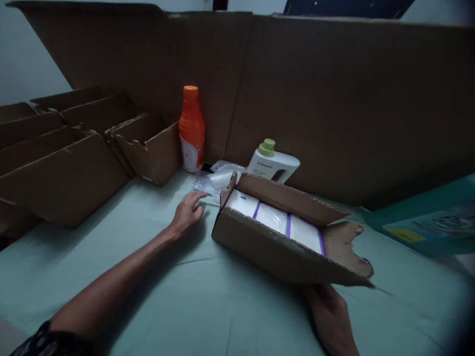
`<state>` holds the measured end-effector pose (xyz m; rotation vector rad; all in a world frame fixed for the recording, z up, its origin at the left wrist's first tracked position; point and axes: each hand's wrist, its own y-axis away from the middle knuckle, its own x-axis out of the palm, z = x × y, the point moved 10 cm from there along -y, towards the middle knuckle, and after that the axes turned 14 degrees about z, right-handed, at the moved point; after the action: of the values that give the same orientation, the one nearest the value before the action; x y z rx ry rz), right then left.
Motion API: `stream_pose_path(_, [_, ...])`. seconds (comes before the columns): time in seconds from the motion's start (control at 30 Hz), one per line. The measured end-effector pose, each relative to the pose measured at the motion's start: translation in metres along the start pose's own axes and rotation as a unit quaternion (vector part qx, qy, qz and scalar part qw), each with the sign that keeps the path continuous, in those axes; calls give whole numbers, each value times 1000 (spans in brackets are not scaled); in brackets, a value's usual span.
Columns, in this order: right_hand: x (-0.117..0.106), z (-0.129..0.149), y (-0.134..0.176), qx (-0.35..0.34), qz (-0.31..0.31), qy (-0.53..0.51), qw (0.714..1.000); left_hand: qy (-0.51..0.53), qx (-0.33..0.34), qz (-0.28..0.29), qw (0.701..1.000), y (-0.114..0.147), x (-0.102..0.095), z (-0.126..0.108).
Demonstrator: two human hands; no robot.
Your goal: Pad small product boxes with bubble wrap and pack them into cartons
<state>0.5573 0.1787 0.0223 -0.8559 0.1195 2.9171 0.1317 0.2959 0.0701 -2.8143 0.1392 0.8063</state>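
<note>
My right hand (330, 316) is under the near right side of an open cardboard box (274, 247) and holds it tilted; its fingertips are hidden beneath the box. Inside the box, white packs (272, 217) with purple edges stand in a row. My left hand (188, 213) is just left of the box, fingers apart and partly bent, holding nothing I can see. Close beyond its fingertips lies some clear bubble wrap (218, 179). Behind the box, a white bottle with a green cap (260, 167) leans at a slant.
An orange bottle (191, 123) stands upright at the back. Several open cardboard boxes (70, 178) line the left side. A tall cardboard panel (326, 109) closes off the back. At the right is a large teal pack (430, 217). Pale green cloth (200, 296) covers the surface.
</note>
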Motion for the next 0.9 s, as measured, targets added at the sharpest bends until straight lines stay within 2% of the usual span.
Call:
stream_pose_path(0.13, [-1, -8, -3, 13, 15, 2, 1000, 15, -9, -41, 999, -77, -8, 5])
stream_pose_path(0.2, [-2, -7, -2, 11, 15, 3, 1000, 45, -20, -61, 997, -102, -10, 6])
stream_pose_path(0.27, [-4, -5, -1, 4, 9, 8, 1000, 88, -34, -89, 992, -111, -18, 9])
stream_pose_path(0.33, [-4, -2, -1, -5, 6, 14, 1000, 139, -52, -123, 981, -98, -35, 15])
stream_pose_path(0.43, [-1, 4, -3, -15, 11, 16, 1000, 227, -87, -157, 957, -44, -62, 26])
stream_pose_path(0.53, [1, 13, -7, -18, 12, 18, 1000, 314, -130, -138, 930, 36, -69, 35])
stream_pose_path(0.63, [6, 25, -9, -23, 21, 16, 999, 378, -181, -118, 900, 120, -58, 38])
stream_pose_path(0.73, [9, 35, 4, -17, 33, 15, 999, 418, -222, -99, 875, 187, -44, 34])
stream_pose_path(0.83, [-4, 52, 37, -28, -13, 44, 999, 444, -248, -50, 859, 227, -30, 24])
stream_pose_path(0.9, [-8, 79, 68, -82, -37, 77, 993, 454, -255, -8, 854, 242, -20, 14])
